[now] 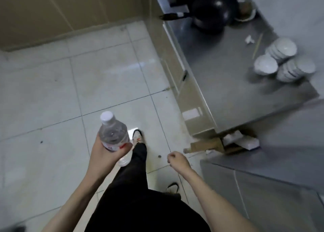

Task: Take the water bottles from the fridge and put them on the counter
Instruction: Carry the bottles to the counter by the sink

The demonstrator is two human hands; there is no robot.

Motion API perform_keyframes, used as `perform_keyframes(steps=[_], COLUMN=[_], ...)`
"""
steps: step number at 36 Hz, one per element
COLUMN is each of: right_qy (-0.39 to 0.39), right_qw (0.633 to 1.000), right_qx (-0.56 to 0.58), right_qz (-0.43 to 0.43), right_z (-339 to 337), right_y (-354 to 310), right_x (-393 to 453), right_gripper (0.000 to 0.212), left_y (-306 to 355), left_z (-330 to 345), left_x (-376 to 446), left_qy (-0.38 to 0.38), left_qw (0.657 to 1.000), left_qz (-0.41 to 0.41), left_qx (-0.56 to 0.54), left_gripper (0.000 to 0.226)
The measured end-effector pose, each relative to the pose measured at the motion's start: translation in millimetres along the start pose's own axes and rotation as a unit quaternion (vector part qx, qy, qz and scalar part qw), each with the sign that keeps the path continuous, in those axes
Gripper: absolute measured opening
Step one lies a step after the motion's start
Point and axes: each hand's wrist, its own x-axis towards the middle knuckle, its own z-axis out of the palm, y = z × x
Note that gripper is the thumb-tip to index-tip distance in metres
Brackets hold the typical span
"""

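The left hand wraps around one clear plastic bottle with a white cap, held upright above the tiled floor, well apart from the counter. The right hand is empty, its fingers curled loosely inward. On the grey metal counter stand three stacks of white bowls and one round black wok

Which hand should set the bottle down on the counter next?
Probably the left hand: it already grips the water bottle. The right hand is nearer the counter but loosely curled and holds nothing.
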Motion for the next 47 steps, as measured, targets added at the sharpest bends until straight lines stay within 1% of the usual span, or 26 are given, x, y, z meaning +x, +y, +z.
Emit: perform_keyframes(steps=[3, 5, 8, 10, 16, 18, 22, 24, 27, 30, 33, 36, 38, 40, 42, 45, 47], right_qy=[-0.007, -0.020, -0.037, -0.030, -0.016, -0.024, -0.033, -0.037, -0.040, -0.055, -0.055, -0.069, -0.076, -0.078, -0.081, -0.075, -0.065], right_qw=[0.999, 0.997, 0.991, 0.988, 0.986, 0.986, 0.986, 0.985, 0.988, 0.989, 0.989, 0.983, 0.980, 0.981, 0.982, 0.980, 0.982], right_qx=[-0.038, -0.069, -0.125, -0.150, -0.156, -0.148, -0.099, -0.100, -0.102, -0.113, -0.133, -0.167, -0.174, -0.163, -0.142, -0.131, -0.131], right_qz=[-0.039, -0.036, -0.024, -0.004, 0.061, 0.074, 0.131, 0.132, 0.111, 0.084, 0.026, -0.033, -0.057, -0.075, -0.096, -0.128, -0.121], right_z=[-6.6, -8.5, -12.4, -17.8, -49.4, -62.8, -86.2, -94.2, -106.2, -112.7, -115.4, -116.8, -118.3, -117.9, -115.9, -111.7, -113.0], right_y=[-77.0, -119.0, -168.8, -194.9, -270.8, -304.2, -376.9, -423.0, -507.6, -605.2, -709.6, -815.1, -879.4, -939.0, -991.6, -1059.2, -1092.4], right_x=[42.7, 67.7, 98.3, 115.6, 149.3, 167.0, 218.7, 250.8, 297.3, 335.8, 372.9, 398.1, 413.4, 433.3, 454.5, 494.0, 518.7], right_gripper=[0.017, 0.016, 0.017, 0.019, 0.023, 0.025, 0.024, 0.021, 0.018, 0.018, 0.022, 0.019, 0.019, 0.026, 0.029, 0.023, 0.020], left_y=[-9.0, -11.2, -6.3, 2.6, 49.8, 64.2, 87.4, 96.3, 114.0, 131.0, 148.3, 166.1, 176.7, 183.6, 187.3, 190.7, 195.1], left_z=[-44.3, -71.9, -110.9, -134.1, -196.4, -214.4, -241.6, -253.8, -274.8, -304.1, -337.7, -373.0, -397.1, -421.7, -444.0, -474.6, -495.1], left_x=[44.7, 78.6, 133.2, 170.6, 280.3, 322.1, 415.4, 464.0, 534.4, 594.2, 648.3, 691.8, 720.3, 752.6, 788.6, 854.7, 902.6], left_qy=[0.050, 0.072, 0.085, 0.088, 0.097, 0.094, 0.104, 0.112, 0.128, 0.139, 0.151, 0.175, 0.181, 0.181, 0.180, 0.178, 0.176], left_qw=[0.998, 0.997, 0.994, 0.993, 0.992, 0.993, 0.991, 0.989, 0.986, 0.983, 0.980, 0.974, 0.973, 0.972, 0.972, 0.973, 0.973], left_qz=[-0.018, -0.031, -0.056, -0.064, -0.060, -0.057, -0.050, -0.050, -0.059, -0.077, -0.088, -0.104, -0.112, -0.121, -0.122, -0.118, -0.113], left_qx=[-0.017, -0.027, -0.039, -0.041, -0.048, -0.052, -0.073, -0.085, -0.091, -0.091, -0.094, -0.097, -0.088, -0.087, -0.086, -0.085, -0.096], left_gripper=[0.051, 0.050, 0.062, 0.070, 0.066, 0.067, 0.068, 0.072, 0.076, 0.073, 0.071, 0.068, 0.069, 0.069, 0.071, 0.070, 0.070])
